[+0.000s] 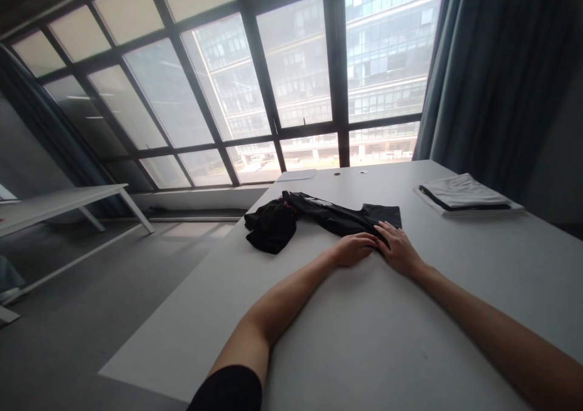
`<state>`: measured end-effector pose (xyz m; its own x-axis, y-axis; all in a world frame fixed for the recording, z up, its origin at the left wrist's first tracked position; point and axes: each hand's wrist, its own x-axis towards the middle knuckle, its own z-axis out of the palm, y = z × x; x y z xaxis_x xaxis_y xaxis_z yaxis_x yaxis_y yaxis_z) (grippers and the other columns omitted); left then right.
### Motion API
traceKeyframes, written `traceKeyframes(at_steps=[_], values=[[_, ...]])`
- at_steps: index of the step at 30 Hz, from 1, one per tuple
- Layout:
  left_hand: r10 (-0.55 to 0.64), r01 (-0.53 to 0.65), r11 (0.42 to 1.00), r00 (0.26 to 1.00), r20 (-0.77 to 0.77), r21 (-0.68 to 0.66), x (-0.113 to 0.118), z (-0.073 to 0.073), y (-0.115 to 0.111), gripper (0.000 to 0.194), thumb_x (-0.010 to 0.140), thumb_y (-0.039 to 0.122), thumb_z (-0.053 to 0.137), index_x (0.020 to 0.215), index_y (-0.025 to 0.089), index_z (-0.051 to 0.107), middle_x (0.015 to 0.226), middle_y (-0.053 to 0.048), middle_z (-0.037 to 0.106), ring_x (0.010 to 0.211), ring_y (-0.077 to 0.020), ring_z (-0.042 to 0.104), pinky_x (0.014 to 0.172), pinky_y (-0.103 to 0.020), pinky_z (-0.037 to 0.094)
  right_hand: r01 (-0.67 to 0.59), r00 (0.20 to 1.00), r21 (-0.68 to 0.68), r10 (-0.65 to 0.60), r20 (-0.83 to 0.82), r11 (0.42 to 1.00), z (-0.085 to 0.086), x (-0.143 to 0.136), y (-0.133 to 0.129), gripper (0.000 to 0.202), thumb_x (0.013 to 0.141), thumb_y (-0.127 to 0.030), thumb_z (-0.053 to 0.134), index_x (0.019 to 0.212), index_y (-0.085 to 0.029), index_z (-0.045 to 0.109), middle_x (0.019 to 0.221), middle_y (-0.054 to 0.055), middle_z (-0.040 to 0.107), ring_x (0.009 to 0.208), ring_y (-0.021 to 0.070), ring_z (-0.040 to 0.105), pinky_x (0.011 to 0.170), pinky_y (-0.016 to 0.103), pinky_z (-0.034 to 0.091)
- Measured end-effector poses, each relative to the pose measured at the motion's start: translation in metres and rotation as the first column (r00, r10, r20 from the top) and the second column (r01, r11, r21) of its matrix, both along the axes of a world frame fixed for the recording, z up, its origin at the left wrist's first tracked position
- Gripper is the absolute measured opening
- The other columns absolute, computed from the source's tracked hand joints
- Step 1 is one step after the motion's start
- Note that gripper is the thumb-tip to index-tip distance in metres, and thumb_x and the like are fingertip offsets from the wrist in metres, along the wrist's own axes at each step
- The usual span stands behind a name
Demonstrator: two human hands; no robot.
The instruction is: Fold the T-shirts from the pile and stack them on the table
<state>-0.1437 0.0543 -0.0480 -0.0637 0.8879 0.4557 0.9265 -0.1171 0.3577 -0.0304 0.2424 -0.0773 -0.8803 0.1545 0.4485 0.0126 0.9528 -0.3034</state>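
A black garment (330,212) lies across the white table in front of me. Its left part is bunched up, with some pink-red trim and a white patch showing; its right part is straighter and ends in a flat, squared edge. At the near edge of that right part, my left hand (355,250) has its fingers pressed together on the cloth, fingertips partly hidden. Just beside it, my right hand (397,247) rests on the garment's right end with fingers stretched out over the fabric. The two hands nearly touch.
On the right of the white table (346,338) lies a folded white and black cloth (464,192). A flat white sheet (298,175) is at the far edge, near small round table inserts. Another white table (59,201) stands left, windows ahead, a dark curtain (492,83) right.
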Motion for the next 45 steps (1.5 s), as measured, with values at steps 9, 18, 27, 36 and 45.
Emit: traceKeyframes(at_steps=[9, 18, 27, 36, 45], values=[[0.714, -0.707, 0.700, 0.695, -0.085, 0.103, -0.034, 0.011, -0.016, 0.025, 0.093, 0.018, 0.056, 0.109, 0.023, 0.075, 0.126, -0.006, 0.069, 0.120, -0.0214, 0.061, 0.110, -0.035, 0.044, 0.088, 0.980, 0.068, -0.098, 0.172, 0.994, 0.005, 0.007, -0.007, 0.047, 0.101, -0.042, 0.042, 0.135, -0.020, 0.065, 0.150, 0.011, 0.055, 0.141, 0.0283, 0.046, 0.117, 0.050, 0.031], [0.956, -0.952, 0.290, 0.285, -0.065, 0.099, -0.097, 0.050, -0.096, 0.041, 0.093, 0.010, 0.044, 0.126, 0.022, 0.066, 0.149, -0.008, 0.054, 0.149, -0.0294, 0.030, 0.125, -0.058, 0.007, 0.345, 0.917, 0.145, -0.366, 0.158, 0.927, 0.019, 0.021, 0.008, 0.034, 0.095, -0.025, 0.044, 0.111, -0.017, 0.073, 0.121, 0.015, 0.071, 0.113, 0.0288, 0.064, 0.103, 0.046, 0.038], [0.902, -0.933, 0.344, 0.360, -0.240, -0.107, -0.137, 0.029, -0.149, 0.042, 0.098, 0.030, 0.049, 0.138, 0.031, 0.063, 0.158, 0.002, 0.045, 0.149, -0.0234, 0.031, 0.124, -0.038, 0.027, 0.442, 0.863, 0.272, -0.488, 0.131, 0.855, 0.027, 0.028, 0.012, 0.033, 0.094, -0.017, 0.041, 0.100, -0.011, 0.073, 0.107, 0.023, 0.067, 0.097, 0.0342, 0.064, 0.077, 0.043, 0.049], [0.975, -0.980, 0.114, 0.142, -0.169, -0.166, -0.148, 0.008, -0.140, 0.049, 0.098, 0.030, 0.043, 0.145, 0.028, 0.055, 0.163, -0.007, 0.035, 0.151, -0.0341, 0.025, 0.120, -0.052, 0.028, 0.364, 0.870, 0.234, -0.418, 0.261, 0.902, 0.045, 0.038, -0.017, 0.036, 0.094, -0.019, 0.041, 0.099, -0.010, 0.076, 0.105, 0.026, 0.070, 0.097, 0.0355, 0.069, 0.080, 0.044, 0.052], [0.993, -0.991, -0.042, -0.027, -0.112, -0.129, -0.144, 0.018, -0.141, 0.051, 0.095, 0.025, 0.044, 0.146, 0.021, 0.053, 0.164, -0.011, 0.030, 0.153, -0.0395, 0.015, 0.120, -0.062, 0.020, 0.242, 0.964, 0.095, -0.250, 0.087, 0.966, 0.054, 0.029, 0.003, 0.038, 0.097, -0.024, 0.039, 0.115, -0.019, 0.072, 0.106, 0.014, 0.075, 0.100, 0.0297, 0.069, 0.090, 0.040, 0.050]])
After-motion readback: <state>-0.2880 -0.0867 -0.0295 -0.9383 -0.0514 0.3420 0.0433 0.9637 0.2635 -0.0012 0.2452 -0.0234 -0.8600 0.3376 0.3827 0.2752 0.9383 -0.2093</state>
